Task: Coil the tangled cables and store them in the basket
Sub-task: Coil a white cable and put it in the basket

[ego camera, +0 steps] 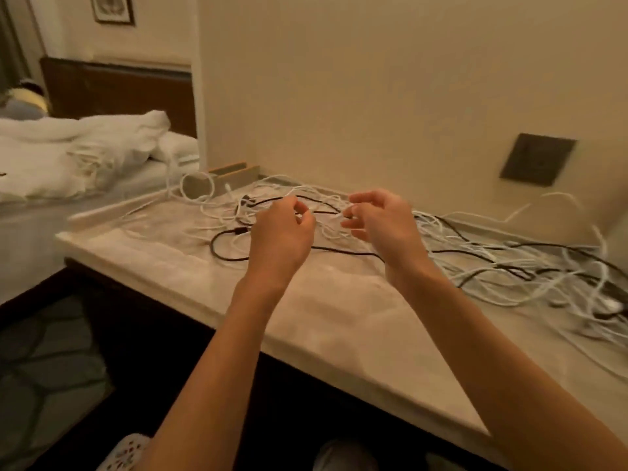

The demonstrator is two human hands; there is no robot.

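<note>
Two hands, left hand (282, 232) and right hand (384, 219), each pinch white cables (509, 266) above the table (323, 311), whose near edge is bare, one box (234, 176) behind.

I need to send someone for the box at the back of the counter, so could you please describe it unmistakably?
Start at the marble counter against the beige wall and follow it to its far left corner, beside the bed. The small wooden box sits there against the wall, a white cable loop in front; it is the only rigid thing among loose cables.
</note>
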